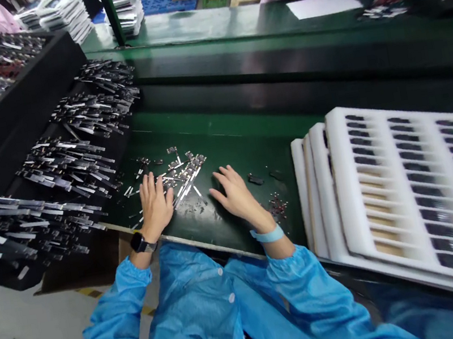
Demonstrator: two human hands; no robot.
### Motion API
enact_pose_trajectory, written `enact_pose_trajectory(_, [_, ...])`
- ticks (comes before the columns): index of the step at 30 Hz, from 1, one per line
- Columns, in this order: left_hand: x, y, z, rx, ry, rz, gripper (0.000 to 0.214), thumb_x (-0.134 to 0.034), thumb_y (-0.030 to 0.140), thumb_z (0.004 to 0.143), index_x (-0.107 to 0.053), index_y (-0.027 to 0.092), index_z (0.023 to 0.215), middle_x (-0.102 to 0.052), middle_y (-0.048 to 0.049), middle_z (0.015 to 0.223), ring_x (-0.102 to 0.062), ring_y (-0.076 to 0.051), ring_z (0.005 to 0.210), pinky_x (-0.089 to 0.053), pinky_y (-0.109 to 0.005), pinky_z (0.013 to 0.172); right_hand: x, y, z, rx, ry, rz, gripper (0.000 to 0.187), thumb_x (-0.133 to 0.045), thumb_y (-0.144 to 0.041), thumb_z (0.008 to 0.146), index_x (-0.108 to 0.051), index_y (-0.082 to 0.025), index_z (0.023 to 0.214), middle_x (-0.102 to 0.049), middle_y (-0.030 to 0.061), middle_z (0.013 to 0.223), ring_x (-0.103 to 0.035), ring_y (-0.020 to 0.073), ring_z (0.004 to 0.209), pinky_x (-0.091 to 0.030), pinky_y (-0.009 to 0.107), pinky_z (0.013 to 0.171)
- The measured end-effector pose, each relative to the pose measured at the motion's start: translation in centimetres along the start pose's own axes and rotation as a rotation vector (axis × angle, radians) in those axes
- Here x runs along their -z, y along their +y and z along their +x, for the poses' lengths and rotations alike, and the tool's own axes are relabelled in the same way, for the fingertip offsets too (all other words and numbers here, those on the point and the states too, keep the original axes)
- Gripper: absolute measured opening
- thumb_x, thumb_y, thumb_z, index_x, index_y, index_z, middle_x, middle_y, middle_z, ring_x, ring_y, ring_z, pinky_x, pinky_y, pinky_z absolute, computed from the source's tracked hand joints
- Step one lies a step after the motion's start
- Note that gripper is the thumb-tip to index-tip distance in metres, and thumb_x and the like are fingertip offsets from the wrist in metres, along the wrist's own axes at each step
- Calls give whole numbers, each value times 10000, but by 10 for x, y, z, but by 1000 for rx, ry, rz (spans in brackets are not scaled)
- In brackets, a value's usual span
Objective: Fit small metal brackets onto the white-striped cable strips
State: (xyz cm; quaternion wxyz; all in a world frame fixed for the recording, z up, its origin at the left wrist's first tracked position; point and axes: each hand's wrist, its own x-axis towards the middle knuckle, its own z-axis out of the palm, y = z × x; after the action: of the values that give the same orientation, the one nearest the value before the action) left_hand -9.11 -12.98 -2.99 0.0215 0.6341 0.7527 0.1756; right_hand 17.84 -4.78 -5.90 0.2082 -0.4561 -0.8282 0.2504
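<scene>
My left hand (155, 202), with a dark watch on its wrist, lies palm down over the left side of a loose pile of small flex-cable parts (186, 170). Its fingers are stretched out, and it grips nothing I can see. To the right of the pile, my right hand (233, 192) is spread flat on or just above the green bench top, its thumb pointing at the parts. A light blue band circles that wrist. A small black part (255, 178) lies just beyond the right hand, and tiny reddish pieces (277, 205) are scattered near the wrist.
Black stepped racks (35, 74) on the left carry several bunches of flex-cable strips (66, 166). White slotted foam trays (345, 173) holding dark parts are stacked at right. Beyond a long dark channel (282, 86) runs a green ledge with a white sheet (324, 5) and stacked white packs (122, 5).
</scene>
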Motion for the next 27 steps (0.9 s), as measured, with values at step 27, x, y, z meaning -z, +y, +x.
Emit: enact_pose_trajectory(27, [5, 21, -45, -195, -115, 82, 678, -510, 413, 1089, -401, 151, 1705, -231, -238, 1823, -175, -427, 1713, -238, -672, 1356, 13, -11, -4, 12, 163, -7, 481, -523, -350, 1083, -653, -124, 1488, -554, 227, 1624, -403, 403, 1593, -364, 625, 1296])
